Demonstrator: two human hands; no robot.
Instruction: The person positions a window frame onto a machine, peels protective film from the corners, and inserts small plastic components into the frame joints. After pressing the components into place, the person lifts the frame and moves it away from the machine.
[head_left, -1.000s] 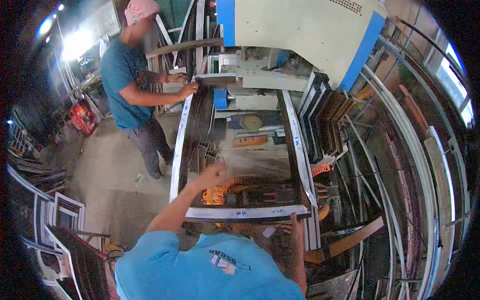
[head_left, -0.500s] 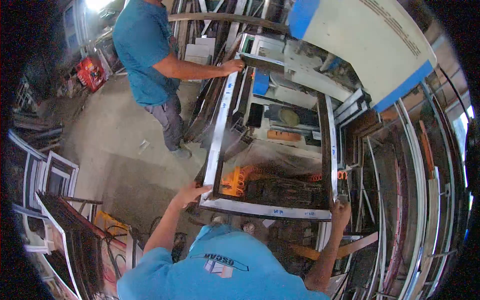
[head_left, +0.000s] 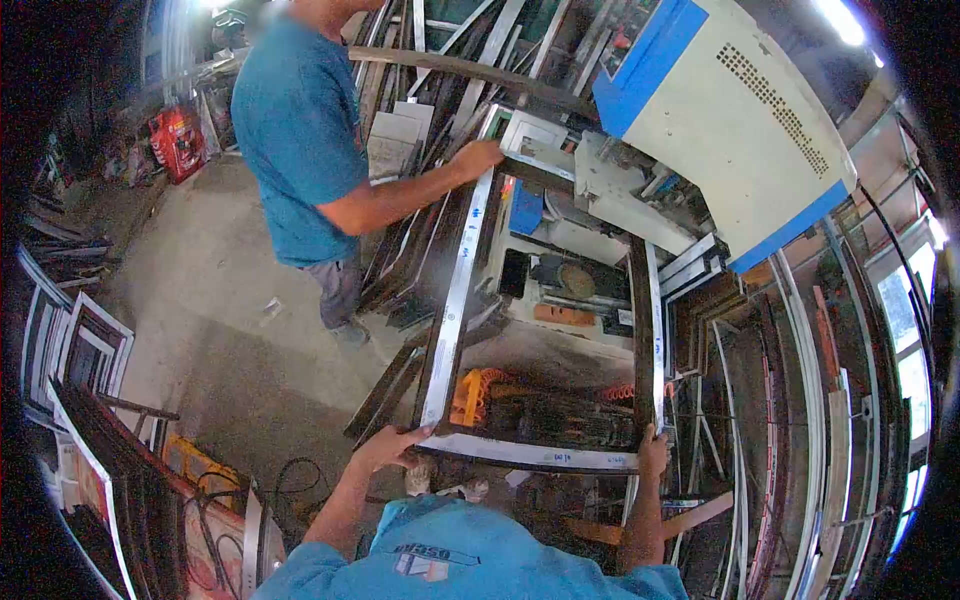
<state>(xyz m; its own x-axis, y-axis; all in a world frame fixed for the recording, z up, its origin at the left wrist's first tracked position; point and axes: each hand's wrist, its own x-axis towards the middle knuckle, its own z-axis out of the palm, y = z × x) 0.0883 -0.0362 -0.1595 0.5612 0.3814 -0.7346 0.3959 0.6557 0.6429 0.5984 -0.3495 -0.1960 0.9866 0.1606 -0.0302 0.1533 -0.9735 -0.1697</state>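
Observation:
A large rectangular window frame [head_left: 457, 310], dark with a white film strip along its faces, spans the middle of the head view. At its near left corner my left hand [head_left: 392, 447] is closed around the profile. My right hand [head_left: 653, 453] grips the near right corner, fingers wrapped over the edge. The far end of the frame lies by a white and blue machine [head_left: 740, 130]. A co-worker's hand [head_left: 478, 158] holds the far left corner.
The co-worker [head_left: 295, 150] stands at the frame's left side. Beneath the frame, an orange coiled hose [head_left: 480, 388] and a dark phone-like object [head_left: 514, 272] show through the opening. Long profiles [head_left: 800, 400] lean on the right. More frames [head_left: 95, 345] stand at left, near a red machine [head_left: 178, 145].
The camera view has shifted, and the machine shows more fully. My hands and the frame's near end appear lower in view. Both my hands and the co-worker's hand still hold the frame.

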